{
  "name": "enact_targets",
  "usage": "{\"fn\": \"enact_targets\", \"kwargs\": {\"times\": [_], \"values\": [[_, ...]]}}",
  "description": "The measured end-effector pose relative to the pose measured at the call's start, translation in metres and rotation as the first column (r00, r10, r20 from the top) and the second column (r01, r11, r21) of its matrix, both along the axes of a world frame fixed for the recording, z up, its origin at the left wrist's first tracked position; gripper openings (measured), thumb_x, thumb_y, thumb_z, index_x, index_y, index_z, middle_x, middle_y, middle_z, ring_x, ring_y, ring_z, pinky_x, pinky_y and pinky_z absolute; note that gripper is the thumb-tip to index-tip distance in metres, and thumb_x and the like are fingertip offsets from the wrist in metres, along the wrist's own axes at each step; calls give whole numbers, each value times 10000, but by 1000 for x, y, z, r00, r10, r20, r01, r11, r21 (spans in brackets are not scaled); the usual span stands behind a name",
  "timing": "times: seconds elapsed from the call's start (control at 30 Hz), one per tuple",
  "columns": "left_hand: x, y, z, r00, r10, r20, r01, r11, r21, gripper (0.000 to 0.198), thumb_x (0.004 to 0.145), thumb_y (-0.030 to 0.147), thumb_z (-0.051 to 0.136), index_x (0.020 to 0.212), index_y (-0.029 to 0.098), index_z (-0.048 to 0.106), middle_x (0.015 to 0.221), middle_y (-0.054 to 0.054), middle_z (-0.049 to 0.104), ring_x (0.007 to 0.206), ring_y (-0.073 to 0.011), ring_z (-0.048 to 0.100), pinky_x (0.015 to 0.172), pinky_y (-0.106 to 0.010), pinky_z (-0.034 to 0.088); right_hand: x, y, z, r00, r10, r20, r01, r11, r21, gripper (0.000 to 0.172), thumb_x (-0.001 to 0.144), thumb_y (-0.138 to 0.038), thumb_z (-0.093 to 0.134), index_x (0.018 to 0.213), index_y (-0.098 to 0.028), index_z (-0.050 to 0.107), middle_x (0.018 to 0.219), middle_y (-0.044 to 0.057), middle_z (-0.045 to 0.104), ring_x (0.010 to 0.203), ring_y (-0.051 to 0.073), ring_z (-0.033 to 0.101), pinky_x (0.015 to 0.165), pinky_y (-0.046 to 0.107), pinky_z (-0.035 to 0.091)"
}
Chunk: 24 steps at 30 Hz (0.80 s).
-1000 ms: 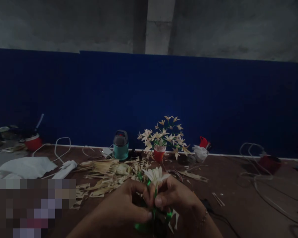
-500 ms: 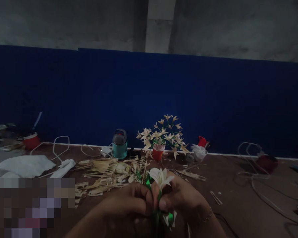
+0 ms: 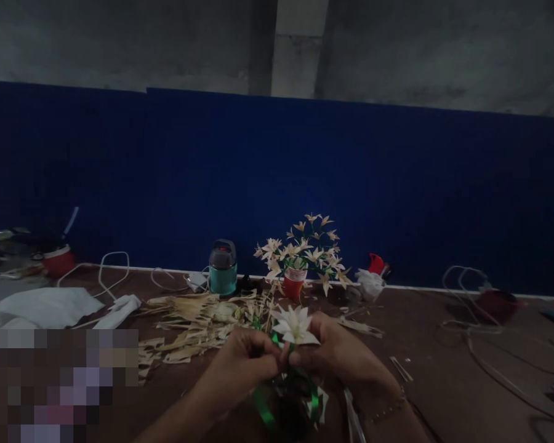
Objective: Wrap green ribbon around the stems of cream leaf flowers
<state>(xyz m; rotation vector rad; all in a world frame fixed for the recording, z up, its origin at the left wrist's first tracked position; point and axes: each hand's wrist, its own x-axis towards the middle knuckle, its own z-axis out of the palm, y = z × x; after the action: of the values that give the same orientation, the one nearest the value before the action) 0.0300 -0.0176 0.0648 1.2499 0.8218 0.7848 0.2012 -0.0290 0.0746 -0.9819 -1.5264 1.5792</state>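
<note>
A white artificial flower (image 3: pixel 295 325) with pointed petals stands upright between my hands. My right hand (image 3: pixel 339 354) is closed, pinching its stem just under the petals. My left hand (image 3: pixel 247 366) is closed beside it, with thumb and finger pinched on a shiny green ribbon (image 3: pixel 264 406) at the stem. The ribbon loops down below both hands. Under them hangs another white petalled piece (image 3: pixel 323 406), partly hidden by the ribbon and my right hand. The exact fingertip contact is hard to see in the dim light.
Dried pale husks (image 3: pixel 189 314) lie across the brown table (image 3: pixel 443 381). Behind them stand a red cup (image 3: pixel 295 283) of similar flowers and a teal jar (image 3: pixel 223 277). White cloth (image 3: pixel 46 307) lies left; cables (image 3: pixel 471 326) run on the right. A blue partition (image 3: pixel 203 178) rises behind.
The flower has turned its open face more upward and sits slightly lower. My left hand has tilted, and the green ribbon now shows as a wide loop beneath my hands.
</note>
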Motion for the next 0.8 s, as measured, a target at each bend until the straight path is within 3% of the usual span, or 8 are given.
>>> {"fn": "enact_targets", "kwargs": {"times": [0.1,0.33,0.43,0.57,0.73,0.8], "values": [[0,0,-1,999,14,-32,-15,999,-33,151,559,252,673,516,133,590,437,66,452,363,-26,292,377,-184,191,0,3,-1,992,-46,-113,43,998,-37,252,606,-300,740,703,-93,632,538,-12,579,410,32,427,371,144,300],[-6,4,1,993,-108,45,115,974,-195,194,470,237,697,542,144,543,423,89,420,331,-10,248,353,-184,116,-4,5,-3,980,-41,-196,28,997,-70,203,578,-258,753,582,-108,616,448,-34,539,369,34,407,347,157,266],[-5,5,0,996,-82,42,86,988,-127,186,486,216,679,519,147,509,450,74,444,394,-30,324,386,-172,185,-7,5,1,989,-105,-102,98,992,-74,237,565,-278,753,545,-124,574,421,-47,508,371,42,408,354,166,271],[-2,6,0,992,24,-124,-16,997,72,126,549,186,609,501,147,498,468,59,465,461,-60,378,451,-181,272,-12,4,10,970,-227,90,228,974,-1,280,586,-287,721,489,-156,493,363,-75,424,336,43,369,344,175,267],[-2,8,2,983,-13,-181,7,999,-34,144,559,248,615,562,152,507,465,75,449,402,-46,323,414,-183,244,-15,5,13,915,-297,272,276,954,114,239,623,-250,645,485,-159,472,382,-61,419,355,52,367,354,184,250],[-3,8,1,979,0,-202,-2,1000,-11,183,538,251,652,586,147,508,487,67,467,424,-54,361,424,-182,259,-15,6,12,888,-321,328,294,947,132,198,616,-229,630,498,-150,492,396,-57,419,366,51,359,360,183,244]]}}
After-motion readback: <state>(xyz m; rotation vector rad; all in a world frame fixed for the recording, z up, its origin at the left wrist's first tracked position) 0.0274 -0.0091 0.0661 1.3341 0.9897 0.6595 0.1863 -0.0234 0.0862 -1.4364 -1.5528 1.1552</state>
